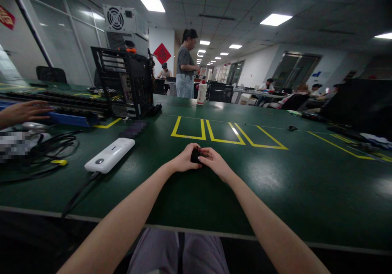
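In the middle of the head view, a small black object (195, 156) is between my two hands, low over the green table; its kind is too dark and small to make out. My left hand (185, 159) is closed around its left side, thumb below and fingers above. From the right, my right hand (214, 162) touches it with bent, pinching fingertips. Part of the object is hidden by the fingers. Just beyond my hands, yellow tape outlines (206, 138) mark the tabletop.
To the left lie a white power bank (110, 155) with a black cable and a tangle of cables (58, 151). Another person's hand (26, 112) reaches in there. An open computer case (130, 82) stands behind. A white bottle (201, 93) is at the far edge; a small dark ring (292, 128) lies right.
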The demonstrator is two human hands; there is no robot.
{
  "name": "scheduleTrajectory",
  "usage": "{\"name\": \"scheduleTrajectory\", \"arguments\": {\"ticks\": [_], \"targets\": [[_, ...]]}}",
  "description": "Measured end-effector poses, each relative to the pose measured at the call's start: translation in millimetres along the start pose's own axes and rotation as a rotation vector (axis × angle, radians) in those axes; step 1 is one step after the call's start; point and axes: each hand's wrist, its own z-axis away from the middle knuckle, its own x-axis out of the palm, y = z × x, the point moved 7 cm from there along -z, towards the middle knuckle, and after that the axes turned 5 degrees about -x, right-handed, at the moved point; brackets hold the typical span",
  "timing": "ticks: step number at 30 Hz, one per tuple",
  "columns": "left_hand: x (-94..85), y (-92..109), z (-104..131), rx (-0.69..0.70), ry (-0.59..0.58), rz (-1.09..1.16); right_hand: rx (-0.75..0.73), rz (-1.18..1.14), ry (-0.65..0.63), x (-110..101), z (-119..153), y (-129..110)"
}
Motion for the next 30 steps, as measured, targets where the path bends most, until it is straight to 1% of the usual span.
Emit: {"name": "scheduleTrajectory", "arguments": {"ticks": [2,9,11,14,17,21,26,30], "targets": [[-0.3,0.3,0.4,-0.005,-0.004,-0.004,0.004,0.011,0.000,0.0,0.4,-2.1],[-0.2,2.2,1.4,-0.019,-0.012,-0.022,-0.027,0.012,-0.065,6.4,5.5,-14.6],[-0.4,2.3,1.4,-0.019,-0.012,-0.027,-0.051,0.034,-0.049,3.2,5.3,-14.9],[-1.9,1.7,1.5,-0.016,-0.007,-0.033,-0.054,0.051,0.030,-9.0,4.7,-11.7],[-3.9,1.4,2.1,-0.009,-0.007,-0.042,0.003,0.033,0.062,-16.2,5.1,-5.9],[-4.3,2.3,2.5,0.007,-0.008,-0.061,0.121,-0.098,0.026,-7.8,2.4,3.7],[-2.2,4.0,2.8,0.026,0.019,-0.093,0.180,-0.141,0.025,-0.4,-5.0,10.1],[-1.2,8.2,4.5,0.039,0.037,-0.129,0.233,-0.189,0.010,1.0,-4.6,11.6]]}}
